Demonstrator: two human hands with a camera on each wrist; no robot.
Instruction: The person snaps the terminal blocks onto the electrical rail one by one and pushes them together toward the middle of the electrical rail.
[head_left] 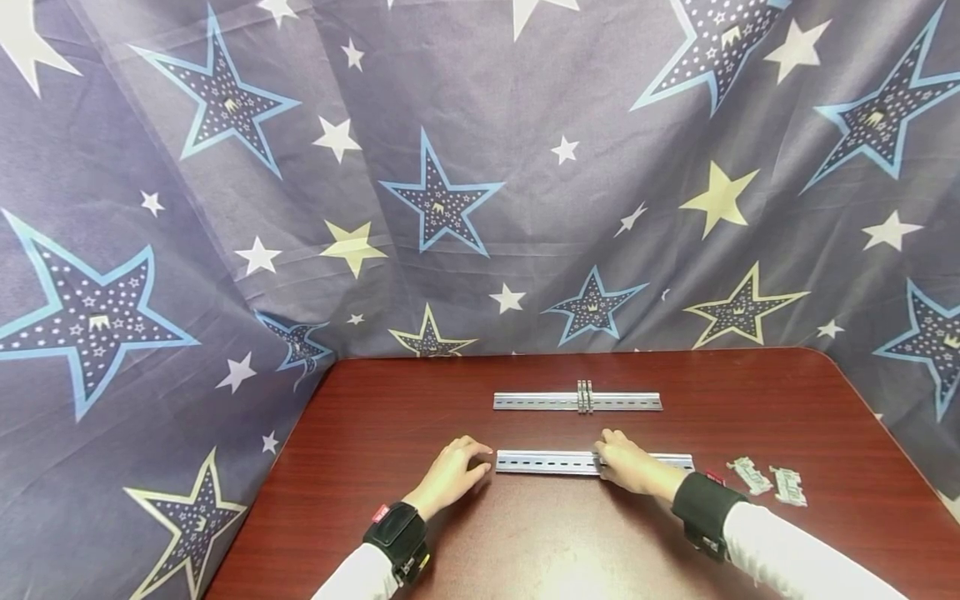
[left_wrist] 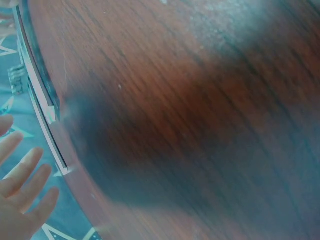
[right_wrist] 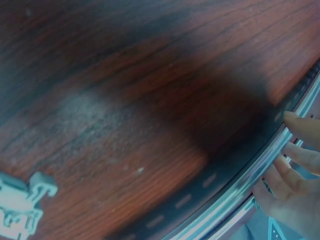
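Observation:
A silver slotted DIN rail lies crosswise on the table in front of me. My right hand is over its right half; in the right wrist view the thumb is at the near edge and the fingers bend over the far side, gripping the rail. Whether a small part sits under those fingers is hidden. My left hand rests just off the rail's left end, fingers apart and holding nothing. Farther back lies a second DIN rail, bearing several thin terminal blocks side by side.
Two loose pale-green terminal blocks, one left of the other, lie on the table right of the near rail. The reddish-brown table has rounded far corners. A grey star-patterned cloth hangs behind and at both sides.

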